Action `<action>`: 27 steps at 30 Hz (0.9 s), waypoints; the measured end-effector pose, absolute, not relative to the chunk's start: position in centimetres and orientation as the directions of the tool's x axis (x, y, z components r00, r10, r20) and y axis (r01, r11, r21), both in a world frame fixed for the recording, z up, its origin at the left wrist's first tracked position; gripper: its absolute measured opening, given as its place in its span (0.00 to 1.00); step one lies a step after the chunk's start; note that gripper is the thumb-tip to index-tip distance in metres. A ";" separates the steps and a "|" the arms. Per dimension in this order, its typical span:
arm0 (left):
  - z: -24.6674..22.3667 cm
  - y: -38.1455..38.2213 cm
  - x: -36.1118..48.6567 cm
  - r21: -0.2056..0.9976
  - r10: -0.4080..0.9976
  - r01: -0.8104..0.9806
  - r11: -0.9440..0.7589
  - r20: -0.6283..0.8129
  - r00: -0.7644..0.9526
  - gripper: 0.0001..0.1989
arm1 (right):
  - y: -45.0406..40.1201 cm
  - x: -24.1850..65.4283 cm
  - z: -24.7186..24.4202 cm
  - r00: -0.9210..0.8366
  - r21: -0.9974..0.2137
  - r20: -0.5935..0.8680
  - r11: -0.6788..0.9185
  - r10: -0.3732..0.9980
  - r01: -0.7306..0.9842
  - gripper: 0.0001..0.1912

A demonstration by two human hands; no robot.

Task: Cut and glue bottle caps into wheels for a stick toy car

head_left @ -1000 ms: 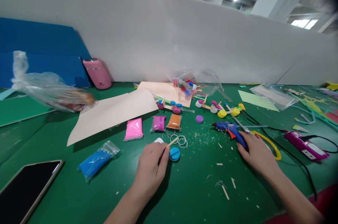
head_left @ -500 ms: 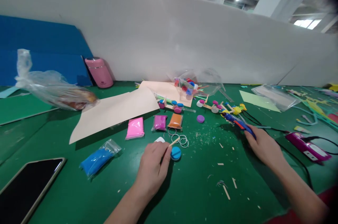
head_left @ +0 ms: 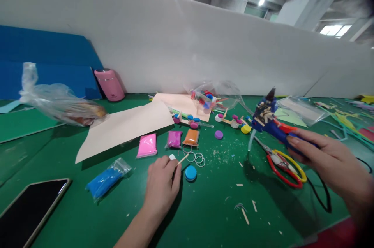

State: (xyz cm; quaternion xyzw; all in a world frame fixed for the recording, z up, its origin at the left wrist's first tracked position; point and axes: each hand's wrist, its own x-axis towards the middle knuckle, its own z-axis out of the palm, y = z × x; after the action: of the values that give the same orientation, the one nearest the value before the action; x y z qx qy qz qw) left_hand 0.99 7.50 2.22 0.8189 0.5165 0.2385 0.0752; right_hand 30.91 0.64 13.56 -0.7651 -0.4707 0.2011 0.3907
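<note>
My left hand (head_left: 163, 180) pinches a thin wooden stick (head_left: 183, 159) between thumb and fingers. Just right of it lies a blue round cap (head_left: 191, 173), with several white rings (head_left: 199, 159) behind it. A small white piece (head_left: 172, 157) shows behind the knuckles. On the right, my right hand (head_left: 324, 158) grips a blue hot glue gun (head_left: 273, 128) with a red trigger, raised above the table. Bits of wood cling to its front, and a translucent stick (head_left: 251, 141) hangs below. Red and yellow-handled scissors (head_left: 284, 166) lie under the gun.
Clay packets in pink (head_left: 147, 145), purple (head_left: 174, 139), orange (head_left: 191, 138) and blue (head_left: 106, 180) lie leftward. Two small wheeled models (head_left: 187, 120) stand behind. A phone (head_left: 32, 209) is front left; a pink cup (head_left: 109, 85) stands by the white wall. Wood scraps litter the table.
My right hand has lifted the glue gun and swung it nearer, uncovering the scissors. My left hand has shifted slightly left with the stick, away from the blue cap.
</note>
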 end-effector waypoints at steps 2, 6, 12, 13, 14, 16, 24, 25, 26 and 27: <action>2.3 7.5 1.0 0.330 0.875 0.821 -0.466 0.310 0.372 0.13 | 0.9 30.3 14.6 0.440 -0.894 0.016 -0.184 0.898 0.408 0.11; 2.3 7.4 1.1 0.281 0.867 0.834 -0.476 0.311 0.390 0.14 | 1.6 29.8 14.9 0.294 -0.983 -0.077 -0.122 0.953 0.138 0.14; 2.3 7.3 1.1 0.316 0.872 0.825 -0.468 0.313 0.376 0.13 | 2.4 31.2 13.1 0.277 -0.983 -0.184 -0.177 0.943 -0.051 0.13; 2.2 7.3 1.2 0.324 0.873 0.823 -0.468 0.312 0.374 0.13 | 2.4 31.6 13.0 0.300 -0.983 -0.184 -0.170 0.936 -0.075 0.13; 2.2 7.2 1.2 0.332 0.874 0.819 -0.468 0.314 0.371 0.13 | 2.3 32.0 13.1 0.328 -0.983 -0.182 -0.160 0.927 -0.092 0.13; 2.1 7.2 1.2 0.347 0.874 0.813 -0.468 0.319 0.367 0.13 | 1.9 32.8 13.5 0.379 -0.985 -0.165 -0.132 0.911 -0.112 0.14; 2.3 7.2 1.1 0.380 0.883 0.805 -0.457 0.308 0.356 0.12 | 1.6 34.3 13.6 0.486 -0.989 -0.027 0.048 0.873 -0.140 0.10; 2.3 7.2 1.1 0.383 0.882 0.802 -0.457 0.310 0.355 0.12 | 1.5 34.7 13.2 0.511 -0.997 0.042 0.071 0.858 -0.037 0.11; 2.3 7.2 1.1 0.387 0.882 0.801 -0.457 0.313 0.352 0.12 | 1.4 35.3 12.8 0.538 -0.987 0.144 0.082 0.831 0.138 0.12; 2.2 7.2 1.0 0.391 0.882 0.799 -0.457 0.318 0.348 0.12 | 1.2 35.8 12.4 0.543 -0.930 0.272 0.073 0.794 0.359 0.14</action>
State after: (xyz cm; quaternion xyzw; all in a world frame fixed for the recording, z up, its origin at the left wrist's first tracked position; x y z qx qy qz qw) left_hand 1.05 7.23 2.23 0.8168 0.5145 0.2471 0.0836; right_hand 35.84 1.22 12.41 -0.6548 -0.4405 0.1858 0.5853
